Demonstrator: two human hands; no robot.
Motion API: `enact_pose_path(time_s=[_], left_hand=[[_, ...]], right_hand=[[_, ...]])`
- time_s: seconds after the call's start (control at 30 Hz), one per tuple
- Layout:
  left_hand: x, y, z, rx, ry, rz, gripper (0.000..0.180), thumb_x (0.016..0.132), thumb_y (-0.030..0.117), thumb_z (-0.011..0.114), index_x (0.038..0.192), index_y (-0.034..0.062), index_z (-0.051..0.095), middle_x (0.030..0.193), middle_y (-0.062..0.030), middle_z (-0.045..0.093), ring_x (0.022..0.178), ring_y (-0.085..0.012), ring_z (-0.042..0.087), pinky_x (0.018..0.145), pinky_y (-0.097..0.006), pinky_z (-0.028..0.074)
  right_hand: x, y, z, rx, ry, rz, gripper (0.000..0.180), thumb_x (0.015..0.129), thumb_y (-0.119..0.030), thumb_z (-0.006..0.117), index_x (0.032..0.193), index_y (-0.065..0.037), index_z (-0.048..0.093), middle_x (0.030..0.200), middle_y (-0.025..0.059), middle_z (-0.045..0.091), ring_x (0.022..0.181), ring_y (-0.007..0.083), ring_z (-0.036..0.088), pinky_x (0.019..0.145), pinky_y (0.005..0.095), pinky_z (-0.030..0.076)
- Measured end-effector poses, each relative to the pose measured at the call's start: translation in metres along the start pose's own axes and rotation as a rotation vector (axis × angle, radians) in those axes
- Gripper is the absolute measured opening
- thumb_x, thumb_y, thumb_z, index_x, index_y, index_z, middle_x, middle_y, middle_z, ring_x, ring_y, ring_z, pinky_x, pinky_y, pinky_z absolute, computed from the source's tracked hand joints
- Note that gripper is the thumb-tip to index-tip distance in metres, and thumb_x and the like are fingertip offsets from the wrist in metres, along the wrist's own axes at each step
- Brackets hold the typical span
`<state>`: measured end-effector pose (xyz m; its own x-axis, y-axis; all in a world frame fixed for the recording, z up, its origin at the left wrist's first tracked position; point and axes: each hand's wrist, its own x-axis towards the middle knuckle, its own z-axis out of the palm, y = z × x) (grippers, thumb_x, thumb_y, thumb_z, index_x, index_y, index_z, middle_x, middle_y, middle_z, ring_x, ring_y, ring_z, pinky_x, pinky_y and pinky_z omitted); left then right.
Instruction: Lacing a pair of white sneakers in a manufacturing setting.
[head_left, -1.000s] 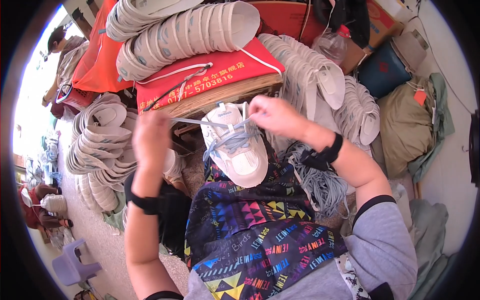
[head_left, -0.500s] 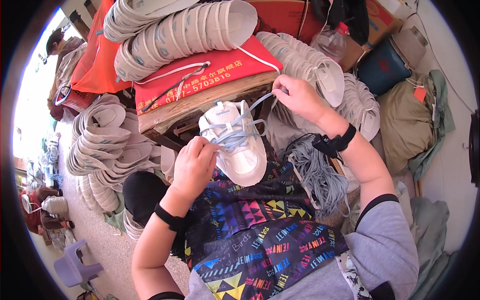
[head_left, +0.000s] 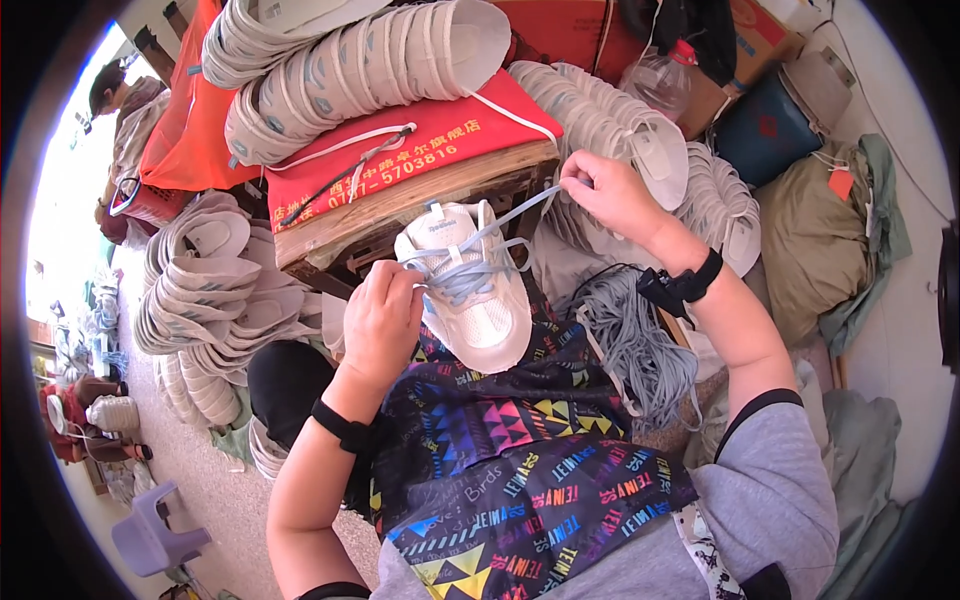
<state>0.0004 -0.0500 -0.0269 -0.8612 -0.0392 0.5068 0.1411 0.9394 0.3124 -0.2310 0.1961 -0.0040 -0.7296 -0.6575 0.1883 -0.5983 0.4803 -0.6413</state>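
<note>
A white shoe upper [head_left: 488, 335] rests toe toward me on my lap, its tongue end near the wooden stand's edge. A light blue shoelace [head_left: 463, 278] crosses its front in several rows. My right hand [head_left: 612, 200] pinches one stretch of the lace, pulled taut up and to the right. My left hand [head_left: 382, 318] is closed at the upper's left edge, thumb and finger pinched on lace there; its exact grip is partly hidden. A loop of lace stands out on the upper's right side.
A wooden stand [head_left: 420, 180] with a red cloth [head_left: 400, 150] carries stacked uppers [head_left: 370, 75]. More stacks [head_left: 215, 275] lie at left and right. A bundle of blue laces [head_left: 645, 345] hangs right of my lap. Another person [head_left: 125, 130] is at far left; a purple stool [head_left: 160, 530] stands lower left.
My right hand has moved slightly right and down, holding the lace taut. My left hand has shifted a little up and left along the upper's edge.
</note>
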Motion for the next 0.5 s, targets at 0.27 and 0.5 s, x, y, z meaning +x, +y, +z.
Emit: enact_pose_path(time_s=[0.27, 0.5], left_hand=[[0.001, -0.004, 0.001, -0.127, -0.076, -0.138, 0.011, 0.077, 0.005, 0.069, 0.086, 0.0056, 0.062, 0.088, -0.0092, 0.055, 0.073, -0.0290, 0.059, 0.063, -0.038, 0.049], [0.005, 0.011, -0.001, -0.389, -0.053, -0.290, 0.010, 0.076, 0.002, 0.068, 0.083, 0.0030, 0.061, 0.083, -0.0073, 0.053, 0.062, -0.0181, 0.052, 0.058, -0.031, 0.045]], right_hand=[[0.004, 0.007, -0.001, 0.032, -0.015, 0.004, 0.010, 0.090, -0.013, 0.062, 0.092, -0.003, 0.061, 0.066, 0.0024, 0.057, 0.062, 0.0086, 0.051, 0.058, 0.0271, 0.043], [0.033, 0.030, -0.069, 0.770, 0.275, 0.358, 0.009, 0.090, -0.012, 0.064, 0.099, -0.009, 0.063, 0.072, -0.0089, 0.052, 0.052, 0.0013, 0.039, 0.045, 0.0177, 0.030]])
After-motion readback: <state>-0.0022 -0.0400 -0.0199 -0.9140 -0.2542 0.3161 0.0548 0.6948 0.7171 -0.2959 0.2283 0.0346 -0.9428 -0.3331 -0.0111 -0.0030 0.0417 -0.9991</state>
